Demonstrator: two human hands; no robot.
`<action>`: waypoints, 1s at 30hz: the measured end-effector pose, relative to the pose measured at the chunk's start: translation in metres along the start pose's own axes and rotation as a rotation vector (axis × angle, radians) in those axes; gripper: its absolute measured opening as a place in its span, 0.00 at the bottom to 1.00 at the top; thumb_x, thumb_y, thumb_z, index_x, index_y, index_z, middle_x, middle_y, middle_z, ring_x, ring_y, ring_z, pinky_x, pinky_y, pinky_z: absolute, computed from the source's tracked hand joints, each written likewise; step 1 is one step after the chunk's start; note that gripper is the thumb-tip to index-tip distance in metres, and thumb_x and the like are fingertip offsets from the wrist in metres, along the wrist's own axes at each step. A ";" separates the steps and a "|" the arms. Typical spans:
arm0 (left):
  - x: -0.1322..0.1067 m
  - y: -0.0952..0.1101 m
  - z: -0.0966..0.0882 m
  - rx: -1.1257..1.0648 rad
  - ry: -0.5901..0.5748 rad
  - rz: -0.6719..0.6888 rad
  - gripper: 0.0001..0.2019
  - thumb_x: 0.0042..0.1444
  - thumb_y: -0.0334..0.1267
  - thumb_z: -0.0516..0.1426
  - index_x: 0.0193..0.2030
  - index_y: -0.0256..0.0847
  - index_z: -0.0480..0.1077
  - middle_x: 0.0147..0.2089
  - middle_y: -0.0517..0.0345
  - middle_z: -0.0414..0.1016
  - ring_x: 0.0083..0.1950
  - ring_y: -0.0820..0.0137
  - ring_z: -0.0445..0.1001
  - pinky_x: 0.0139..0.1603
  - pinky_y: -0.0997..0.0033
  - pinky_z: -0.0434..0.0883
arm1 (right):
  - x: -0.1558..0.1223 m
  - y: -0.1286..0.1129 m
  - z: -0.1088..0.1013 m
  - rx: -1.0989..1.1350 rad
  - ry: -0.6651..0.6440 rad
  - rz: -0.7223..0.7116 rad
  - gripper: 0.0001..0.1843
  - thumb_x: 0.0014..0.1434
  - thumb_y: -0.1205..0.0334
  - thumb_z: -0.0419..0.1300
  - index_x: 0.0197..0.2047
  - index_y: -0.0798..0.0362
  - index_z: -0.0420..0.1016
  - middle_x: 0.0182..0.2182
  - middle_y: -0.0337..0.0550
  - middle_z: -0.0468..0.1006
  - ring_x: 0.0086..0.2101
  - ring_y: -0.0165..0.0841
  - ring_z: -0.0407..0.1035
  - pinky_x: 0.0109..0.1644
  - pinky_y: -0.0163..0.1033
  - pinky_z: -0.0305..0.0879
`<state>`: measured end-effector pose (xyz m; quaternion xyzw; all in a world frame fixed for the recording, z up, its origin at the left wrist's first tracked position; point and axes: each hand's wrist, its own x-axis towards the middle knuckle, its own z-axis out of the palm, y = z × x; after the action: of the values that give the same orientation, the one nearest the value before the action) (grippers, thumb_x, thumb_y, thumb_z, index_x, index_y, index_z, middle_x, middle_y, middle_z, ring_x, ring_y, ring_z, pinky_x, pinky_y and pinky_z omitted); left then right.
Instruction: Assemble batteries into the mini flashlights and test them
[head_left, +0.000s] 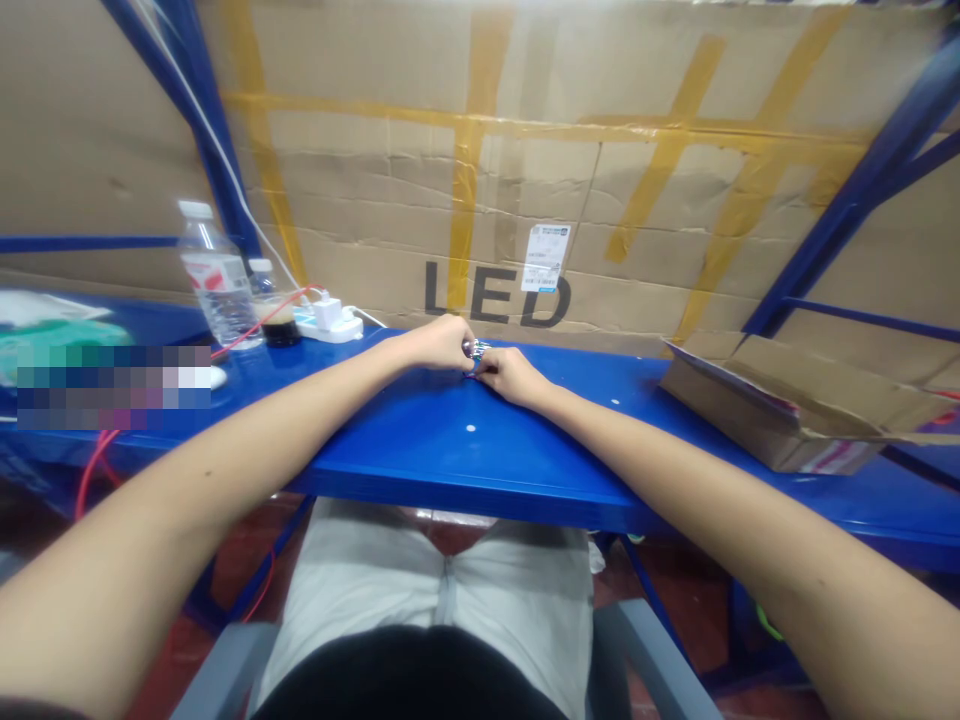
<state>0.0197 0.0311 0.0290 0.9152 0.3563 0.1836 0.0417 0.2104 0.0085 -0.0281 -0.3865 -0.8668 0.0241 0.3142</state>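
My left hand (pixel 445 343) is closed, its fingers curled round a small shiny metal-looking piece (pixel 478 349) near the back of the blue table (pixel 420 450). Close beside it, my right hand (pixel 514 376) is closed too, with thumb and fingers pinched together just below the shiny piece. Whatever the right fingertips grip is too small and too hidden to make out. Both hands nearly touch and rest low over the tabletop. Most of the shiny piece is covered by my fingers, so its kind does not show.
Left stand a water bottle (pixel 217 290), a small bottle of dark liquid (pixel 279 325) and a white power strip (pixel 339 323) with cords. An open cardboard box (pixel 750 400) sits right. Behind, a large taped carton (pixel 360 210) walls off the table between blue posts.
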 end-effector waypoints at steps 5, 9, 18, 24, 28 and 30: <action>-0.001 -0.002 -0.002 -0.022 0.015 -0.019 0.11 0.41 0.39 0.63 0.31 0.37 0.82 0.26 0.58 0.77 0.28 0.71 0.69 0.30 0.70 0.60 | 0.000 -0.001 -0.001 -0.008 -0.004 0.017 0.08 0.57 0.75 0.64 0.32 0.55 0.83 0.34 0.46 0.85 0.35 0.37 0.76 0.42 0.39 0.66; -0.002 -0.007 -0.004 -0.032 0.012 -0.019 0.10 0.41 0.39 0.64 0.31 0.39 0.82 0.26 0.57 0.77 0.28 0.70 0.70 0.30 0.70 0.61 | -0.001 -0.001 -0.001 0.003 0.004 0.022 0.08 0.57 0.75 0.64 0.31 0.55 0.82 0.33 0.45 0.84 0.35 0.37 0.76 0.42 0.39 0.66; -0.005 -0.020 -0.012 0.025 -0.054 -0.043 0.11 0.43 0.45 0.65 0.32 0.43 0.82 0.29 0.56 0.80 0.30 0.68 0.73 0.31 0.70 0.60 | -0.001 -0.002 0.000 -0.001 0.032 0.064 0.07 0.58 0.73 0.64 0.30 0.54 0.78 0.32 0.44 0.82 0.34 0.35 0.73 0.41 0.39 0.65; -0.003 -0.026 -0.011 0.004 -0.096 -0.058 0.11 0.46 0.45 0.63 0.34 0.43 0.80 0.33 0.56 0.82 0.33 0.68 0.75 0.32 0.72 0.62 | 0.000 -0.002 0.000 0.038 0.054 0.161 0.06 0.57 0.73 0.63 0.30 0.55 0.74 0.30 0.43 0.80 0.33 0.34 0.72 0.39 0.37 0.64; -0.003 -0.027 -0.011 -0.129 -0.072 -0.049 0.10 0.47 0.41 0.62 0.34 0.39 0.79 0.34 0.55 0.82 0.35 0.69 0.76 0.34 0.73 0.65 | 0.001 0.000 0.000 0.129 0.084 0.180 0.04 0.56 0.71 0.62 0.31 0.54 0.73 0.28 0.40 0.79 0.31 0.33 0.71 0.37 0.36 0.64; -0.004 -0.027 -0.012 -0.187 -0.075 -0.063 0.10 0.47 0.40 0.62 0.35 0.38 0.78 0.34 0.54 0.82 0.35 0.68 0.77 0.35 0.73 0.66 | 0.001 0.002 -0.001 0.175 0.103 0.190 0.03 0.56 0.70 0.62 0.33 0.54 0.72 0.28 0.40 0.78 0.31 0.33 0.71 0.36 0.36 0.65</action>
<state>-0.0044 0.0481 0.0338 0.9018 0.3646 0.1804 0.1458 0.2113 0.0104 -0.0271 -0.4387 -0.8035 0.1093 0.3873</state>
